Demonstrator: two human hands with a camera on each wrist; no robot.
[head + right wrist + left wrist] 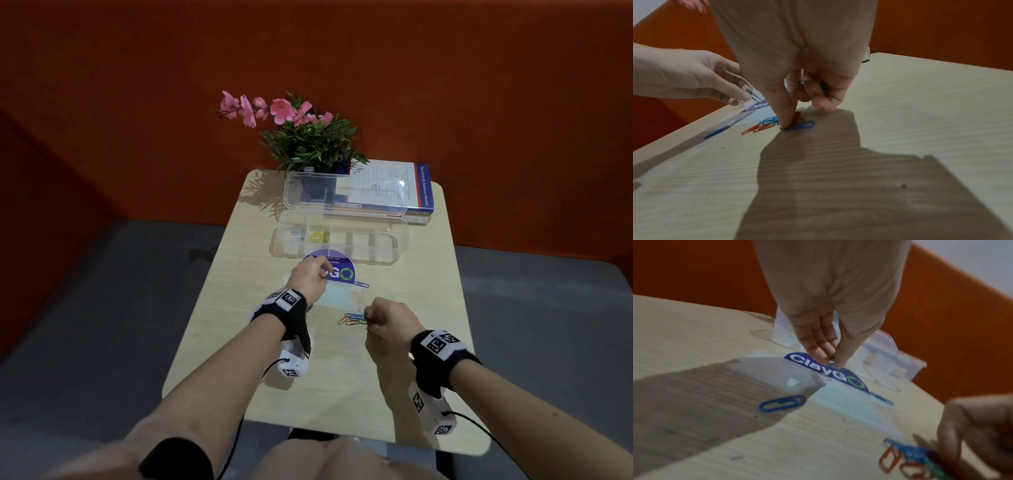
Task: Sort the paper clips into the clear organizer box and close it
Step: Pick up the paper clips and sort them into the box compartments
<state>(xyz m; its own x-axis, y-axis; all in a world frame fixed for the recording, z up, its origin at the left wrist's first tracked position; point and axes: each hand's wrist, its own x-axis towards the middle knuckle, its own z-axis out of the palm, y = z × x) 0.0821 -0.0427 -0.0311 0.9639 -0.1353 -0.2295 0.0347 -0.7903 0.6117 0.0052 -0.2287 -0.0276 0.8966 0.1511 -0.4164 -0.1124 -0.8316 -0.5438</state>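
The clear plastic organizer box point(342, 240) lies open at the far side of the pale wooden table point(394, 377), silver and yellow clips in its left compartments. The left hand point(308, 277) pinches a green paper clip point(751, 92) over the purple round sticker point(339, 270). The right hand point(387, 322) presses curled fingers into a small heap of orange, blue and green paper clips point(352, 320). Only the left wrist view shows a lone blue paper clip point(782, 403) beneath that wrist.
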